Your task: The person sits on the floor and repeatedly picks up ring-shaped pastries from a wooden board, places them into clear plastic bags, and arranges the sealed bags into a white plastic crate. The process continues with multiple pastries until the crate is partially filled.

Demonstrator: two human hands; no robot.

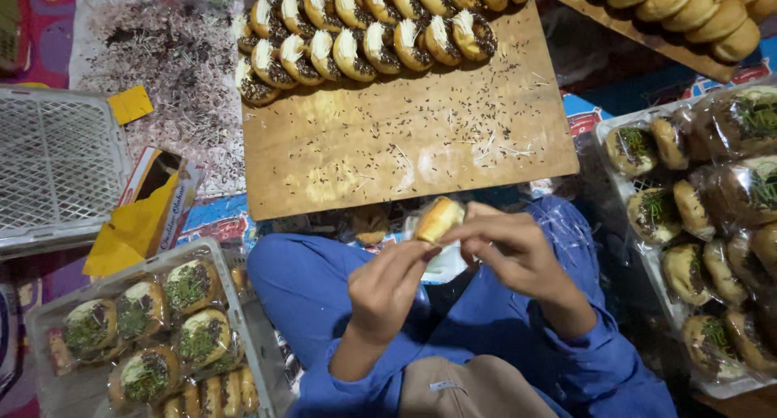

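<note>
Head view: both hands, left (388, 288) and right (510, 252), grip one bun (439, 218) between their fingertips.

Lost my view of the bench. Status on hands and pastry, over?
Left hand and right hand both pinching one bun over the lap. Filled buns rowed on wooden board ahead. Nothing blocking the hands.

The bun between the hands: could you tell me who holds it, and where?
Both hands, left hand and right hand, pinch the bun at its lower end.
</note>
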